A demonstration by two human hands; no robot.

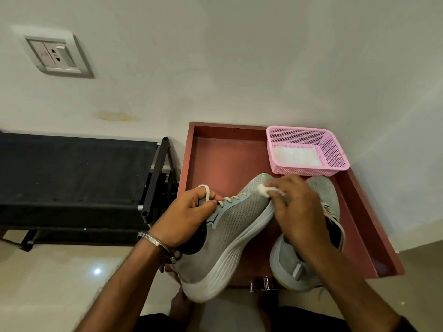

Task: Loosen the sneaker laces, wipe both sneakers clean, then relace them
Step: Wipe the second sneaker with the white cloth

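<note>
A grey mesh sneaker [230,226] with a white sole is tilted on its side over the red tray, toe pointing away. My left hand [187,216] grips its collar and tongue, with a cream lace loop [207,191] curving over my fingers. My right hand [294,209] pinches a small white wipe [265,189] and presses it against the toe of this sneaker. The second grey sneaker [323,195] stands in the tray on the right, partly hidden under my right hand and forearm.
The red wooden tray [215,154] sits against the wall. A pink perforated basket [332,149] with white wipes inside stands in its far right corner. A black shoe rack [76,173] is at the left. A metal handle [262,283] shows at the tray's front.
</note>
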